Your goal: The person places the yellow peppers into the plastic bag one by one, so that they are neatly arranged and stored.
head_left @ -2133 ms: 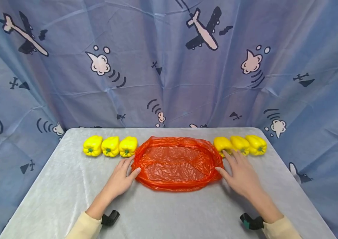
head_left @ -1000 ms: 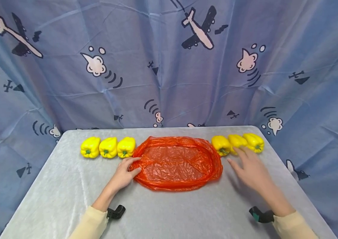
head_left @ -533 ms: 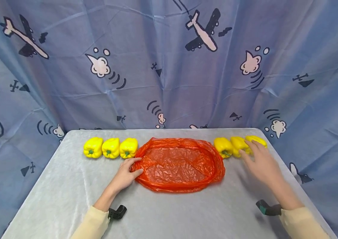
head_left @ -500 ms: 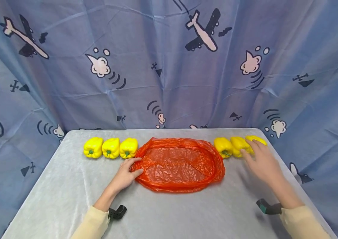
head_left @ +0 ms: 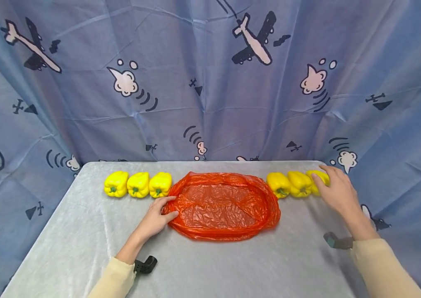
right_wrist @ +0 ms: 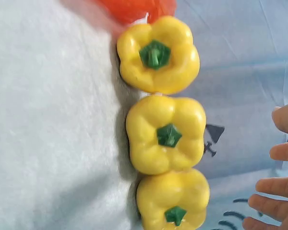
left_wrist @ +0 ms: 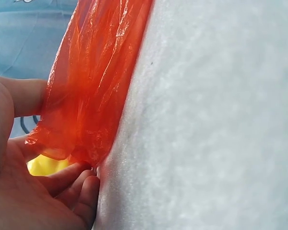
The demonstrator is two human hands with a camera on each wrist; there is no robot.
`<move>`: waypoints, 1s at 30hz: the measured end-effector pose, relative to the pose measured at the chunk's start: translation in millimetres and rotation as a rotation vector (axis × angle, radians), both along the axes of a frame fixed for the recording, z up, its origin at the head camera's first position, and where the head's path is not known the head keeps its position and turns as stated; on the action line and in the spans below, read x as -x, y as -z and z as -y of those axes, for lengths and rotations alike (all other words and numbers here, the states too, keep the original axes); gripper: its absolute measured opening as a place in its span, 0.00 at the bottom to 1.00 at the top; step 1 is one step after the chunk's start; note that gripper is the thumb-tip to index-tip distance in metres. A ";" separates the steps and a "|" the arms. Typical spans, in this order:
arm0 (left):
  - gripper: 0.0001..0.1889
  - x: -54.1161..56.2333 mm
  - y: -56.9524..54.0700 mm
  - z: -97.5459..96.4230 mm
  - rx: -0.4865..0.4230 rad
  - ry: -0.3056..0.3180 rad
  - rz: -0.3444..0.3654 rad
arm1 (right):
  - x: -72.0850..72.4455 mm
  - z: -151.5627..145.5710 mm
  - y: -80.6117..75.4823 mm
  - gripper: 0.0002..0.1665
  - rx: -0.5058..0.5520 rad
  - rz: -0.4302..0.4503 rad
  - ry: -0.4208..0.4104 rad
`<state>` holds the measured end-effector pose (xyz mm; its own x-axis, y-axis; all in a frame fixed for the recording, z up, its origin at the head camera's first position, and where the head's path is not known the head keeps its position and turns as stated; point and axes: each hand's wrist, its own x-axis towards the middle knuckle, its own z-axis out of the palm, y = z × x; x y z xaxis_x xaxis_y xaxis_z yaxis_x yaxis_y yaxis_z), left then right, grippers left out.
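A red plastic bag (head_left: 222, 234) lies mouth up at the middle of the table. My left hand (head_left: 156, 219) grips its left edge. In the left wrist view, thumb and index go behind the thin red plastic (left_wrist: 86, 96), while the other fingers curl below it. My right hand (head_left: 338, 192) is at the far right pepper of three yellow bell peppers, the near one beside the bag (head_left: 278, 184), a middle one (head_left: 299, 184) and the far right one (head_left: 318, 182), which it partly hides. In the right wrist view, that hand's fingers (right_wrist: 278, 187) are spread, apart from the peppers.
Left of the bag stand three more yellow bell peppers in a row: an outer one (head_left: 116, 184), a middle one (head_left: 138, 184) and an inner one (head_left: 160, 184). A blue patterned curtain (head_left: 210, 82) hangs behind the grey-white table (head_left: 203, 273).
My right hand has left the bag's right side and moved right, past the peppers, to the far right one. My left hand has closed onto the bag's left edge and stayed there.
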<state>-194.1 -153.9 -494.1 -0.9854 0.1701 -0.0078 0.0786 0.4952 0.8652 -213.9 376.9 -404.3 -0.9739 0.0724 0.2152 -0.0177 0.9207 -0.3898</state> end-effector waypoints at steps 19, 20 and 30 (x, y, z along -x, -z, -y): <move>0.29 -0.3 -1.1 -1.1 -0.007 0.002 -0.004 | 36.1 -39.3 37.5 0.41 0.163 0.082 0.048; 0.29 -0.6 -1.1 -1.0 -0.006 0.002 -0.003 | 36.9 -40.3 39.8 0.41 0.169 0.088 0.055; 0.29 -0.5 -0.7 -1.2 0.012 0.010 -0.015 | 33.0 -50.6 51.9 0.43 0.248 0.118 0.046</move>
<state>-193.6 -152.7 -493.4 -0.9837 0.1796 0.0048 0.0964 0.5049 0.8578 -246.9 427.5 -456.2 -0.9857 0.1531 0.0704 0.0808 0.7960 -0.5999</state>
